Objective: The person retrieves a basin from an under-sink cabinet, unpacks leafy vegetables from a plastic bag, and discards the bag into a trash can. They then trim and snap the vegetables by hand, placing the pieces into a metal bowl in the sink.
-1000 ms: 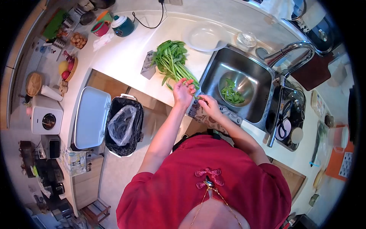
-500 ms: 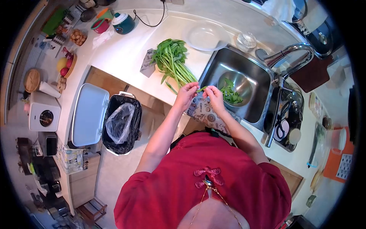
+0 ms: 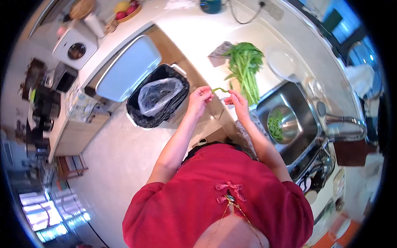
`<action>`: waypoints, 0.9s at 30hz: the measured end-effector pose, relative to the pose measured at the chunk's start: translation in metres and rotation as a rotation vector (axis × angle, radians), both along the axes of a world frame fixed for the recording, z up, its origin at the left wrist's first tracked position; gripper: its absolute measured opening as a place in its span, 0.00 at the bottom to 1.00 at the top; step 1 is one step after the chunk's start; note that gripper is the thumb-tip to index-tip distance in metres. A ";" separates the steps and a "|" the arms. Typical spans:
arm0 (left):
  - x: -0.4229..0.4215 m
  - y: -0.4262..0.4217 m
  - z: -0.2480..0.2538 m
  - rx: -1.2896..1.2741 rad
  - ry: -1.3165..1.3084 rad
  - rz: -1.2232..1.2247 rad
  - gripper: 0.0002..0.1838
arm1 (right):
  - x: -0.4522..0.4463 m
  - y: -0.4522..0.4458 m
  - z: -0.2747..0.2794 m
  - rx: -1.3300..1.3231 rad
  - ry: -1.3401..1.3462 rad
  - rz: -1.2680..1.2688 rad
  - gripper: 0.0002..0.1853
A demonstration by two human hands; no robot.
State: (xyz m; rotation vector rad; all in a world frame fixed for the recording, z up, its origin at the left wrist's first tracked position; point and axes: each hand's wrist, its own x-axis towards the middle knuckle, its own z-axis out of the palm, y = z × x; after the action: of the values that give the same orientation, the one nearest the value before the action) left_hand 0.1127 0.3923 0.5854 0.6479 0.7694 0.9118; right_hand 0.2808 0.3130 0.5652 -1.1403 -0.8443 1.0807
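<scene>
A thin green leaf strip [image 3: 219,89] is stretched between my hands, off the counter's front edge. My left hand [image 3: 200,99] pinches one end of it. The fingertips of my right hand [image 3: 238,103] are closed at its other end. Just beyond my right hand, a bunch of leafy greens [image 3: 246,68] lies on the white counter, leaves pointing away and stems toward me. In the sink, a metal bowl [image 3: 291,124] holds loose green pieces [image 3: 275,125]. Left of my left hand stands a trash bin [image 3: 180,91], lid raised, lined with a black bag.
The bin's blue lid [image 3: 130,68] leans back against the cabinet. A clear plastic bag [image 3: 159,96] lies inside the bin. The steel sink [image 3: 306,142] and its faucet [image 3: 345,120] are on the right. A clear plate [image 3: 281,62] sits behind the greens.
The view has turned left. My hands have shifted from beside the sink toward the bin and are farther apart, with the green strip stretched between them.
</scene>
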 end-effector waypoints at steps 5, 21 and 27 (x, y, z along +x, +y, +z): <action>-0.092 0.028 -0.017 0.091 0.005 0.317 0.10 | -0.038 0.032 -0.009 0.007 -0.059 0.127 0.13; -0.218 0.098 -0.094 -0.096 0.372 0.439 0.21 | -0.009 0.015 -0.038 -0.078 -0.221 -0.037 0.10; -0.188 0.087 -0.100 -0.152 0.472 0.556 0.17 | 0.004 -0.007 -0.037 -0.068 -0.258 -0.149 0.10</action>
State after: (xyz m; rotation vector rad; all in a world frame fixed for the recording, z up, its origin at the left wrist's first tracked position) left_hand -0.0755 0.4789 0.4857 0.5250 1.4762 1.2035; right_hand 0.2847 0.3064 0.5287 -1.3976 -0.9112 0.8559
